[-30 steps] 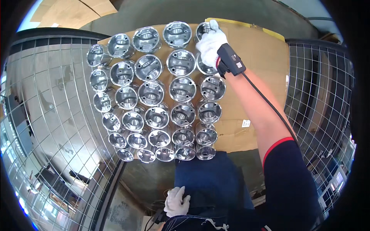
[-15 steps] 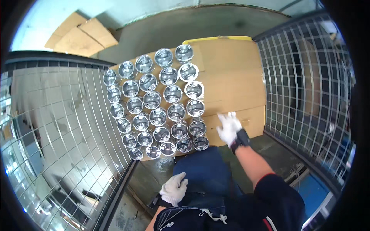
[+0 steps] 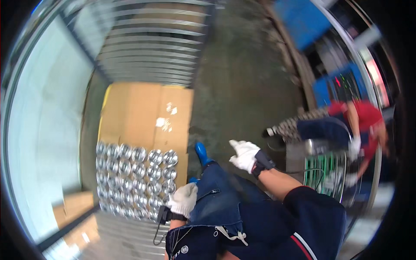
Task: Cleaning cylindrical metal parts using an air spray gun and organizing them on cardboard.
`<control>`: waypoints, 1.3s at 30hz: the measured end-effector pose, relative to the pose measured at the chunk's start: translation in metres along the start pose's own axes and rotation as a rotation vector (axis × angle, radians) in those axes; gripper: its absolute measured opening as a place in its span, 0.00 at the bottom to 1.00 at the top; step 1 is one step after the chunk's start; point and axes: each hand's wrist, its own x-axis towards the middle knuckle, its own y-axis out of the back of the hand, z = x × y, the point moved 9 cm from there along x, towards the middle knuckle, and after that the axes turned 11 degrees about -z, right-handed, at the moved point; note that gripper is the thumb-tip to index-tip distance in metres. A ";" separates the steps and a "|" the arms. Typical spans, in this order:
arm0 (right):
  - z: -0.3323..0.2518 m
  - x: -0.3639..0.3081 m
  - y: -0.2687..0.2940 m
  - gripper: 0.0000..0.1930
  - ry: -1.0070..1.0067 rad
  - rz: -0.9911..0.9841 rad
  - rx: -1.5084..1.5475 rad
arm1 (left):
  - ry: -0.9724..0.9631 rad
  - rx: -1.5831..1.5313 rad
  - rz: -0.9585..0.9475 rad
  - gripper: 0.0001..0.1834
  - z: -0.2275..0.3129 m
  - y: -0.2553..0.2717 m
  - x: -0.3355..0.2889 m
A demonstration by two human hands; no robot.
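Note:
Both my hands wear white gloves and hold nothing. My right hand (image 3: pixel 244 154) hangs in the air above the grey concrete floor (image 3: pixel 242 86), fingers spread, with a black wrist strap and a cable running off it. Resting against my blue trouser leg is my left hand (image 3: pixel 184 199), loosely curled, beside the near corner of the metal parts. Several rows of shiny round metal cups (image 3: pixel 134 173) stand packed together on a flat brown cardboard sheet (image 3: pixel 138 108) to my left. My blue shoe (image 3: pixel 201 154) is on the floor beside the cardboard.
Wire mesh cage walls (image 3: pixel 151 43) surround the cardboard at the back and left. At the right a person in a red top (image 3: pixel 368 125) bends over a green wire basket (image 3: pixel 325 169) and metal parts. Blue equipment (image 3: pixel 312 21) stands at the far right.
The view has swung to the right, away from the cups. My right hand has drawn back from the far cups and now hangs over the floor. My left hand stays at my leg.

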 end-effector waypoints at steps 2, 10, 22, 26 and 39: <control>0.018 -0.048 -0.004 0.36 0.016 0.117 0.064 | 0.114 -0.022 -0.226 0.13 -0.017 -0.038 0.006; 0.189 -0.267 -0.011 0.32 -0.333 0.870 0.383 | -0.044 0.071 -0.333 0.13 0.109 -0.085 0.016; 0.414 -0.608 -0.252 0.14 -1.207 1.078 0.607 | -1.637 0.851 -0.362 0.19 0.583 -0.388 -0.125; 0.408 -0.605 -0.262 0.14 -1.082 1.113 0.459 | -1.785 1.324 -0.440 0.20 0.647 -0.532 -0.154; 0.419 -0.617 -0.263 0.06 -1.167 1.344 0.544 | -0.951 2.047 -0.519 0.31 0.596 -0.743 0.072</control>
